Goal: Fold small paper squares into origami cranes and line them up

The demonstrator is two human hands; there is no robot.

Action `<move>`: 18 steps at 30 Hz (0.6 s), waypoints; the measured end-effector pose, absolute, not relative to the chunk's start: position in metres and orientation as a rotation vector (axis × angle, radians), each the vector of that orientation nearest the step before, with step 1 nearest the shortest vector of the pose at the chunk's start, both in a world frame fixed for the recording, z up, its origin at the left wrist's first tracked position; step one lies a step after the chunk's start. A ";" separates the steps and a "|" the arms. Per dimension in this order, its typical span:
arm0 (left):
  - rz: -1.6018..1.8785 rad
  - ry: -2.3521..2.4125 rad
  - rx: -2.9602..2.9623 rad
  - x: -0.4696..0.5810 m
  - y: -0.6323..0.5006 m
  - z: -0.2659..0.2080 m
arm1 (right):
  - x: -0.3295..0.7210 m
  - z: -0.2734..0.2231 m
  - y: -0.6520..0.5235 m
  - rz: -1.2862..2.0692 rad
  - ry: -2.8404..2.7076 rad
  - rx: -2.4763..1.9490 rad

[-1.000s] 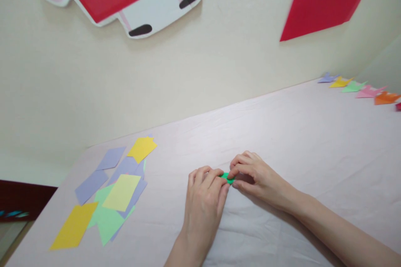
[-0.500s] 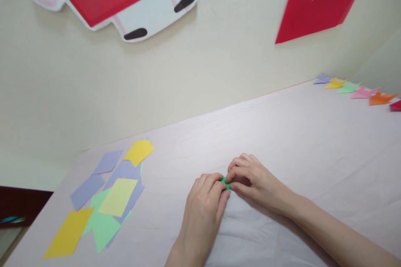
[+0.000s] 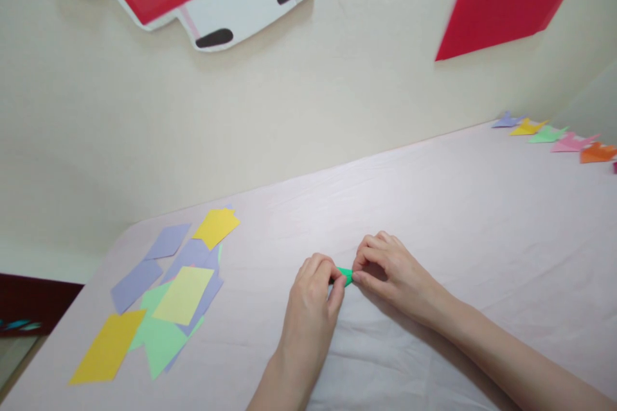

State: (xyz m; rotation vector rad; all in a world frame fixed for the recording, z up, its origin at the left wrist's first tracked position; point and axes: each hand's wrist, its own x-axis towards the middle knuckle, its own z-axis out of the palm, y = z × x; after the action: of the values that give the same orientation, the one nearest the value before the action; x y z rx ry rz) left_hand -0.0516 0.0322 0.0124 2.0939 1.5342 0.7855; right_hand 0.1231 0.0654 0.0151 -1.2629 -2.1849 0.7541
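1. I have the left hand point(image 3: 312, 298) pinching the small bright-green folded paper piece point(image 3: 346, 275).
2. My right hand point(image 3: 398, 275) pinches its right tip.
3. I see it between both hands, over the pale cloth-covered table point(image 3: 457, 218).

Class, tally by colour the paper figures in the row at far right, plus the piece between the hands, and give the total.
Purple figure: 1
Yellow figure: 1
Green: 2 (green figure, held piece)
Pink figure: 1
Orange figure: 1
Reddish figure: 1, mostly cut off
Total: 7
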 end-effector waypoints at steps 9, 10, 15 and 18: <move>0.726 1.546 2.065 -0.049 0.036 0.010 | 0.120 0.013 0.065 0.727 -2.197 -1.297; 0.719 1.546 2.063 -0.048 0.036 0.010 | 0.120 0.013 0.065 0.726 -2.197 -1.299; 0.658 1.574 2.074 -0.047 0.036 0.010 | 0.117 0.010 0.066 0.696 -2.207 -1.331; 0.645 1.592 2.083 -0.046 0.037 0.010 | 0.116 0.009 0.065 0.670 -2.216 -1.337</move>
State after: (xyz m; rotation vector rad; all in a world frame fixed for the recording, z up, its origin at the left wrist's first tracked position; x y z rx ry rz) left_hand -0.0464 0.0366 0.0095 2.0828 1.5924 0.6446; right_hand 0.1159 0.0655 0.0089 -1.3372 -2.2163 0.6704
